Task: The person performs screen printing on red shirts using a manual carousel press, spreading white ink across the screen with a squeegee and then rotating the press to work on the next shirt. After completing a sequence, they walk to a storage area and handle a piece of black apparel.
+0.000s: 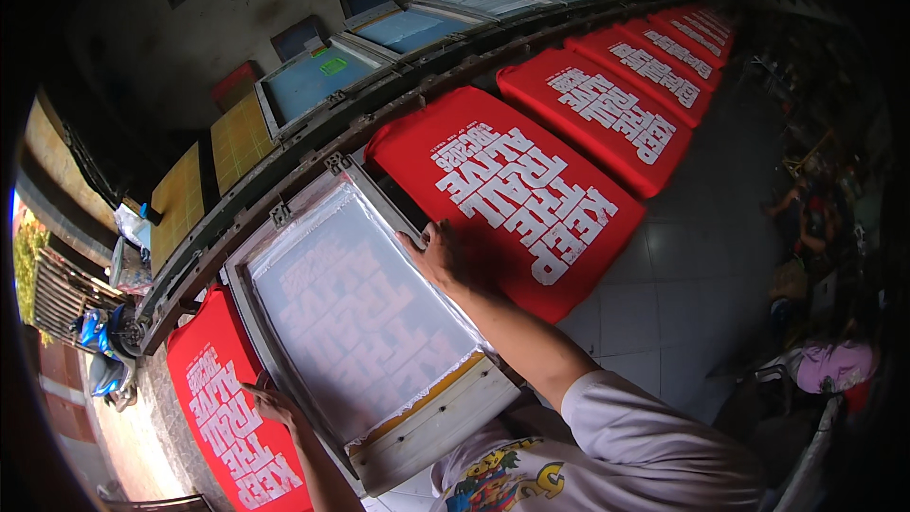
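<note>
In front of me lies a screen printing frame (453, 422), tilted in view, with a pale mesh (365, 313) through which white block lettering shows faintly. My right hand (436, 258) grips its right edge with bent fingers. At the opposite edge my left hand (275, 404) holds the frame's left side, above a red printed shirt (204, 360). Immediately right of the frame, another red shirt (512, 199) with white lettering lies flat. The frame's far end meets metal hinge clamps (281, 214) on a long rail.
More red printed shirts (607, 100) run in a row toward the far right. Behind the rail lean several other screens (327, 81) and yellow boards (177, 204). A blue motorcycle (106, 351) stands at the left. Pink cloth (834, 367) lies at the right, beyond the tiled floor (654, 294).
</note>
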Available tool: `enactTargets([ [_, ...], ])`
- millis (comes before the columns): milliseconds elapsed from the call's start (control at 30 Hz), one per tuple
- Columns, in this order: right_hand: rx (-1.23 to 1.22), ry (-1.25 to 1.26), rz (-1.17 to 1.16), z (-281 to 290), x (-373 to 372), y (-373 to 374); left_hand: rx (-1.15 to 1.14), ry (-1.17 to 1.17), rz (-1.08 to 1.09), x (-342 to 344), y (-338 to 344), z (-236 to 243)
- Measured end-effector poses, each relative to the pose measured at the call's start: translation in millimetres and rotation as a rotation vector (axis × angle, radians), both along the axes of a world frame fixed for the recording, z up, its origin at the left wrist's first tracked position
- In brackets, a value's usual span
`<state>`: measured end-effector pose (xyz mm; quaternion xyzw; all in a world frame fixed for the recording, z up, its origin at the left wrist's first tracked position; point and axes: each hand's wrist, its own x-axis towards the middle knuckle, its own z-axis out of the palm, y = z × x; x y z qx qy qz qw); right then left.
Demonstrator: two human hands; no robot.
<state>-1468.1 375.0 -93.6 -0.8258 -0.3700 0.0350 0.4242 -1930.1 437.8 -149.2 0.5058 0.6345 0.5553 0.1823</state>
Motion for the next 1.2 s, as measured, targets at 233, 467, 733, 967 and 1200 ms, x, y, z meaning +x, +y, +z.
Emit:
enactTargets([
  [233,-0.185,-0.04,-0.023,-17,-4,14,-0.109,0.174,0.07,-27,21,-30],
  [467,-0.408,0.057,-0.059,-5,-11,23,-0.384,0.33,0.045,7,5,28],
  [733,-0.455,0.156,-0.012,6,-13,22,-0.555,0.442,0.095,-8,13,19],
  [967,-0.357,0.139,-0.083,-5,-8,23,-0.547,0.367,0.039,-5,17,15],
  [1200,-0.413,0.115,-0.082,-1,-8,23,-0.555,0.349,0.033,2,13,23],
])
